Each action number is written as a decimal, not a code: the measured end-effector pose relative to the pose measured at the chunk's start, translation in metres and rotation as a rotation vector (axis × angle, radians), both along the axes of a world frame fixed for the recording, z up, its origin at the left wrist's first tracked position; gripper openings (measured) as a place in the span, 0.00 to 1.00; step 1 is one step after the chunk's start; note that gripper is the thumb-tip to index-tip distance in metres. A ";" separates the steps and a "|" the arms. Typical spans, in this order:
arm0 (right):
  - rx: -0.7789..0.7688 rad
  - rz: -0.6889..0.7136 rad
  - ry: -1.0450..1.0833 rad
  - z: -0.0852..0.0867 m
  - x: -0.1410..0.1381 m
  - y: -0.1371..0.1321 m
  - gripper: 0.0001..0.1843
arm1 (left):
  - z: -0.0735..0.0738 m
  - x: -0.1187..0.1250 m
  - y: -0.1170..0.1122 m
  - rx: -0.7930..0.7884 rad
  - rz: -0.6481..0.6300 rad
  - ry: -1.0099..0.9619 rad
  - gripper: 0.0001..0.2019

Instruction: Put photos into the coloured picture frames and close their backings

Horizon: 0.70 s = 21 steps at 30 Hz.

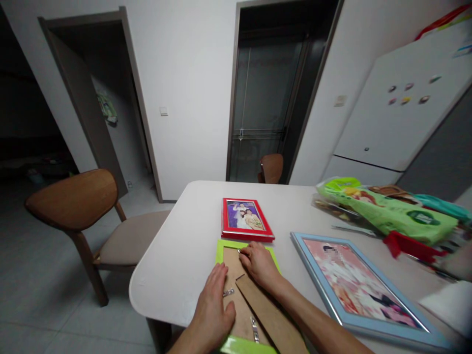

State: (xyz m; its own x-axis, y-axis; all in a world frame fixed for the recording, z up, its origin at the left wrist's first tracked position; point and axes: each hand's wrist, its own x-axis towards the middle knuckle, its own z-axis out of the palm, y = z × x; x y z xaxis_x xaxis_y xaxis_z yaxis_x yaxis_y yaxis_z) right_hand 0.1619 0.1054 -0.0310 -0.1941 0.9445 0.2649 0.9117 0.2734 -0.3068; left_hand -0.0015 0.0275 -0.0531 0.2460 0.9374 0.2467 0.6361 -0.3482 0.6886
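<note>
Lower centre: lime-green rectangular frame, whose upper silver metal clip adjoins curled right hand, grip unclear; open left hand farther.

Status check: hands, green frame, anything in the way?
Left hand spread on left side of green frame. Right hand at far clip. Green frame back-side up, stand covering part. Red frame close beyond.

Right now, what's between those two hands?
In the head view, the brown back of the green frame lies between the left hand and the right hand, with a small metal clip and one end of a brown strip.
</note>
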 end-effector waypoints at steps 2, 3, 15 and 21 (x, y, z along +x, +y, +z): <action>0.006 0.004 0.007 -0.005 -0.005 0.005 0.13 | -0.001 0.000 0.000 0.011 -0.002 0.007 0.31; 0.009 0.007 0.011 -0.007 -0.006 0.006 0.13 | -0.001 0.001 0.000 0.016 -0.001 0.009 0.32; -0.002 0.166 0.050 0.012 -0.015 -0.022 0.14 | 0.000 0.002 0.001 -0.015 0.021 -0.011 0.34; -0.081 0.331 0.140 0.011 -0.029 -0.058 0.04 | 0.001 0.004 0.002 -0.036 0.044 -0.012 0.32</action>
